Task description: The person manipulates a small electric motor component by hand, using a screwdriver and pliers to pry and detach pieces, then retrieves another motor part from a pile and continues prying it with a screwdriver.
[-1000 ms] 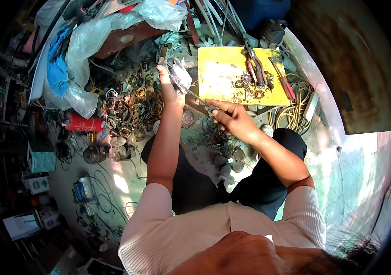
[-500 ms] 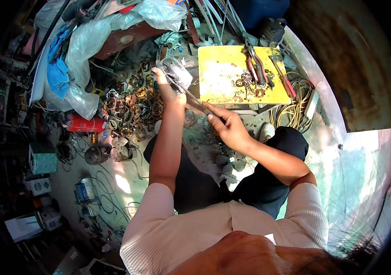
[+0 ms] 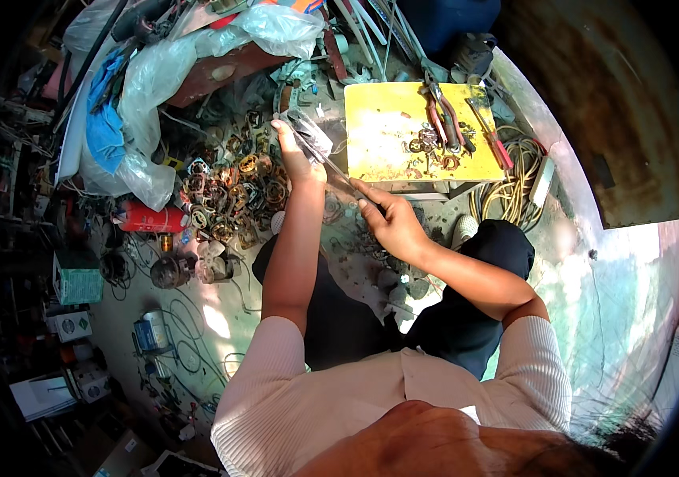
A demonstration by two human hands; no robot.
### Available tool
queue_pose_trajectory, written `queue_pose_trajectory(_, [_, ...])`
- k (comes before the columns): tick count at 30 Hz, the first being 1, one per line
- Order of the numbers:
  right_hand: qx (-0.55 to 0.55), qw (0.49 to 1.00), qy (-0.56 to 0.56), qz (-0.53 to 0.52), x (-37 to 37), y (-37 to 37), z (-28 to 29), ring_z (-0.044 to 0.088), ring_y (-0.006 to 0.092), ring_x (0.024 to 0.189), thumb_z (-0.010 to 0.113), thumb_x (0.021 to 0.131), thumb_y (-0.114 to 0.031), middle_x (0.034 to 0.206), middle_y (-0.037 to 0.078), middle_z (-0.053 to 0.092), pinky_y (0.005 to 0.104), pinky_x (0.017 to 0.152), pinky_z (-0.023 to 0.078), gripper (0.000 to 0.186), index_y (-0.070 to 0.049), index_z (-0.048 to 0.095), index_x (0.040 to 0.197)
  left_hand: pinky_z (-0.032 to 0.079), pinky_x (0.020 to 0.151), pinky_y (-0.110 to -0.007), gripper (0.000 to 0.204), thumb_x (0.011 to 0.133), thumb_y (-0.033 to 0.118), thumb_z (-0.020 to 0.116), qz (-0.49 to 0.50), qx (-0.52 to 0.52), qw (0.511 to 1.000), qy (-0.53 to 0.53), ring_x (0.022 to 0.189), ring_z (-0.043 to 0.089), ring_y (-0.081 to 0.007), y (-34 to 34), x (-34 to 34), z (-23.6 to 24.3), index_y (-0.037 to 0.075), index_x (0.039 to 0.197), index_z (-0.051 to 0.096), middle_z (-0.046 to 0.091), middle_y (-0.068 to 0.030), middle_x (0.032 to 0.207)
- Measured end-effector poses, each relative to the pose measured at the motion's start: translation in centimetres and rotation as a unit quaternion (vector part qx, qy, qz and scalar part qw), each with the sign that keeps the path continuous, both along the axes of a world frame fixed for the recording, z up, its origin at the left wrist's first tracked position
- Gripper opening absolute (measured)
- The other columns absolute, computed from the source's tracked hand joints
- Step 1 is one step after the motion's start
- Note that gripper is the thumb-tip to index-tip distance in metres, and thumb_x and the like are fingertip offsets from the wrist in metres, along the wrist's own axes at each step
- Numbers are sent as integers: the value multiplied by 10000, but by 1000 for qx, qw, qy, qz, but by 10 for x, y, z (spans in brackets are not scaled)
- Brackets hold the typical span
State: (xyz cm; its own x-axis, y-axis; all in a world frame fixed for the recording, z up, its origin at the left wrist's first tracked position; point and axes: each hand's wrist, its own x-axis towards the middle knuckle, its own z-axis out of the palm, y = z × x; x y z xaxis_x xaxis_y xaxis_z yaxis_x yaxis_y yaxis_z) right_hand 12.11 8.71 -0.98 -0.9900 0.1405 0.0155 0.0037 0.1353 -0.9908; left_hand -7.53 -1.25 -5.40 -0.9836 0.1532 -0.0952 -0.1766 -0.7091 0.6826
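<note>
My left hand [image 3: 300, 163] is closed around a pale grey, shiny block-like piece [image 3: 316, 137], thumb raised along its left side. Its exact kind is hard to make out. In my right hand [image 3: 393, 226] is a long thin metal tool [image 3: 341, 176], gripped at its near end. The tool slants up and left, its far end against or just beside the grey piece. My fingers hide its handle. Right of the grey piece stands a low yellow-topped table [image 3: 379, 127], bearing red-handled pliers [image 3: 444, 119], a red-handled screwdriver [image 3: 498, 147] and several small metal bits [image 3: 427, 141].
A heap of copper-wound motor parts [image 3: 236, 187] lies on the floor left of my left forearm. Near it are a red cylinder [image 3: 153, 216] and a clear plastic sheet [image 3: 149, 95]. Coiled cable [image 3: 514, 179] lies right of the table. Loose wires [image 3: 188, 338] spread at lower left.
The grey piece and my left hand have shifted very slightly down and right, with the piece turned a little. My right hand keeps the same grip. The whole view has moved slightly.
</note>
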Motion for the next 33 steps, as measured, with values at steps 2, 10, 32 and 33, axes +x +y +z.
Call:
queue_pose_trajectory(2, [0,1000,7,-11,0,-2,-6,560,279,1226,517,957,-86,1289,211,587,315,1011,413,395,-27,520,1347,485,748,-296,601,909,659,481,11,-4,1000,-11,850,571,-140,3,0,-2,106,1133,559,587,2,976])
queue_pose_trajectory(10, [31,999,-9,-44,-4,-7,-20,572,94,949,526,976,-110,1193,149,660,257,861,454,386,-32,521,1354,450,559,-261,483,875,574,627,43,-36,998,-21,673,533,-98,9,2,-4,138,1078,583,553,39,830])
queue_pose_trajectory(32, [3,995,34,-89,-9,-34,-38,613,341,1101,527,937,-61,1206,229,619,326,924,466,376,-11,546,1309,499,752,-300,480,894,471,661,100,-27,994,-31,892,580,-125,1,-16,-22,126,1216,572,593,11,1055])
queue_pose_trajectory(33, [-11,995,30,-94,-9,-36,-42,625,317,1102,526,942,-65,1211,222,625,313,928,463,378,-3,539,1315,501,771,-308,476,899,479,650,84,-30,996,-32,907,586,-135,-1,-13,-23,124,1206,572,597,4,1067])
